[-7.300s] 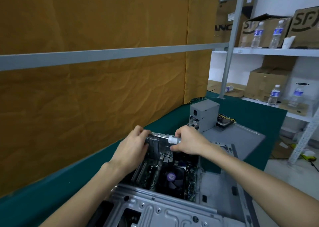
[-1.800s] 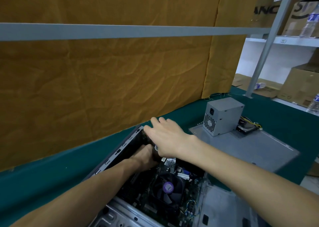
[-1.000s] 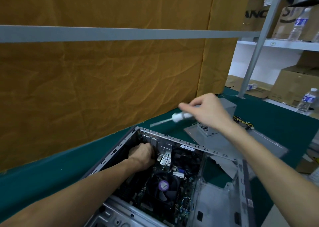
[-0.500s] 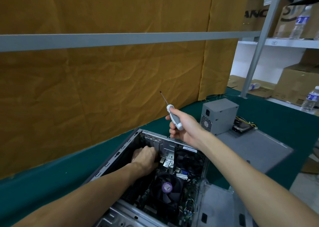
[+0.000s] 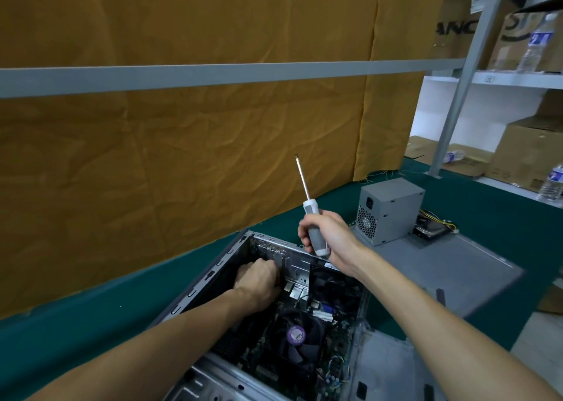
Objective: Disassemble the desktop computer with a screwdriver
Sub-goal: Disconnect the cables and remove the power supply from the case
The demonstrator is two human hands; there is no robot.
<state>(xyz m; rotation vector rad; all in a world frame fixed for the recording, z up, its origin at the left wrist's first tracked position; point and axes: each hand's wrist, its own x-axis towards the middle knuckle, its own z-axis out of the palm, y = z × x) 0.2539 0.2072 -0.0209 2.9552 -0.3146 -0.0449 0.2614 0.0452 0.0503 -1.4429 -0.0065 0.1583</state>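
The open desktop case (image 5: 213, 274) lies on the green table, its motherboard and black CPU fan (image 5: 297, 336) exposed. My left hand (image 5: 259, 285) is down inside the case near the rear slot brackets, fingers curled around something I cannot make out. My right hand (image 5: 330, 236) is above the case's rear edge and grips the grey-and-white handle of a screwdriver (image 5: 310, 218), whose shaft points up and away from the case.
A removed grey power supply (image 5: 390, 210) stands on the detached side panel (image 5: 457, 272) to the right, with cables and a drive (image 5: 432, 228) behind it. An orange cloth wall with a grey rail runs along the left. Shelves with boxes and bottles stand at far right.
My right hand has lifted the screwdriver off the case's rear and turned it so the shaft points upward. My left hand has stayed inside the case by the slot brackets.
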